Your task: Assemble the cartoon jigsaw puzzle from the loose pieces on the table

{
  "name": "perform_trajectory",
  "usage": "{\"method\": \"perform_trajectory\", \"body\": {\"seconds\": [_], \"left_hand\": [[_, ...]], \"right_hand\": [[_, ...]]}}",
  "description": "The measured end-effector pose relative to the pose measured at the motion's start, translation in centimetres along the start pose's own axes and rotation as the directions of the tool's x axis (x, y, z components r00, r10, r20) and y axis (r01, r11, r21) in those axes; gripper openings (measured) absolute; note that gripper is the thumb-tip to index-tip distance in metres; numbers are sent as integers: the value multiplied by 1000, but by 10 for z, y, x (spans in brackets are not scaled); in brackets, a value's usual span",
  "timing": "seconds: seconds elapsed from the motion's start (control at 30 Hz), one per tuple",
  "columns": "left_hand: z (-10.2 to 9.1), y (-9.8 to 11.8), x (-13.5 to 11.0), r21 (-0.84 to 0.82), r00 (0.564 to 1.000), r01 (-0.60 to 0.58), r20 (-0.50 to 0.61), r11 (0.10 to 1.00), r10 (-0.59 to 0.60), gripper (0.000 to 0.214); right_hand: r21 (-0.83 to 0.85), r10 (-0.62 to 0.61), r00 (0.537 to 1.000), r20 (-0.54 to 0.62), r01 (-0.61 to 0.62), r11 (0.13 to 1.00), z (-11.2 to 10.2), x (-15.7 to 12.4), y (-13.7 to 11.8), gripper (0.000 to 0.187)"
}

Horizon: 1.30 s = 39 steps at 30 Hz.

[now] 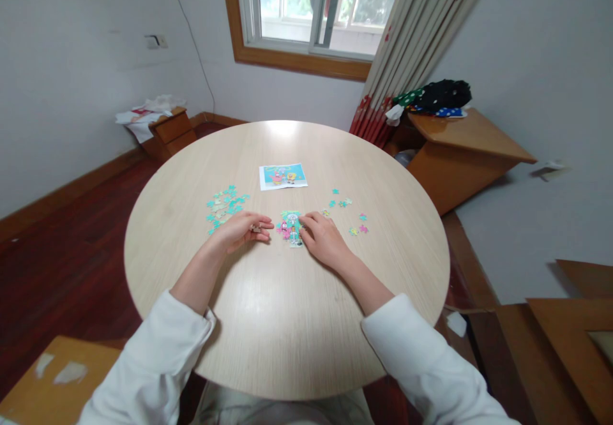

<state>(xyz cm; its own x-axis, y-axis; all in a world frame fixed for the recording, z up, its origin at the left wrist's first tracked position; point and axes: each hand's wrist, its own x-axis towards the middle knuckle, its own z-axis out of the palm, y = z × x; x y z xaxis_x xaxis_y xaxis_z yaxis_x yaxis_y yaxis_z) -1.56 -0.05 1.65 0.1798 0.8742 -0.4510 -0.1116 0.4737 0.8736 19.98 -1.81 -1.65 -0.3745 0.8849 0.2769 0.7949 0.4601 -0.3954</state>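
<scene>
A small partly joined jigsaw [290,227] lies on the round pale wooden table [287,323]. My right hand [323,237] rests beside it with fingertips pressed on its right edge. My left hand [242,228] lies to its left, fingers curled and pinching a small puzzle piece [257,227]. A loose heap of teal pieces [225,208] lies beyond my left hand. Several scattered pieces [347,214] lie to the right of my right hand. A printed reference picture [282,175] sits further back on the table.
A wooden cabinet [460,150] with dotted cloth on top stands at the right by a curtain [412,42]. A small wooden stand [170,128] with papers is at the back left. Wooden panels [565,329] lean at the right; a board [52,374] is near left.
</scene>
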Motion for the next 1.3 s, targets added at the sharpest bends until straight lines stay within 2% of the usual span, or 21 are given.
{"method": "perform_trajectory", "body": {"seconds": [0.13, 0.37, 0.53, 0.8, 1.0, 1.3], "left_hand": [[1, 2, -4, 40, 1000, 8, 21, 999, -9, 10], [0, 1, -3, 63, 995, 27, 95, 998, -32, 7], [0, 2, -2, 58, 994, 37, 99, 998, -43, 7], [4, 6, -7, 79, 998, 43, 51, 996, -47, 10], [4, 4, -4, 28, 1000, 23, 0, 999, -23, 11], [2, 1, -1, -9, 998, 28, 49, 1000, -28, 13]], "right_hand": [[25, -12, 997, 76, 10, 1000, -3, 0, 4, 32], [-47, 3, 979, 204, 7, 999, -9, -1, -2, 36], [-55, 19, 977, 214, -7, 998, -11, -1, -5, 35], [-59, 24, 975, 222, -12, 998, -10, 0, -4, 36], [-61, 23, 975, 222, -9, 998, -9, -1, -4, 36], [-62, 17, 975, 221, -4, 998, -6, 0, 0, 38]]}}
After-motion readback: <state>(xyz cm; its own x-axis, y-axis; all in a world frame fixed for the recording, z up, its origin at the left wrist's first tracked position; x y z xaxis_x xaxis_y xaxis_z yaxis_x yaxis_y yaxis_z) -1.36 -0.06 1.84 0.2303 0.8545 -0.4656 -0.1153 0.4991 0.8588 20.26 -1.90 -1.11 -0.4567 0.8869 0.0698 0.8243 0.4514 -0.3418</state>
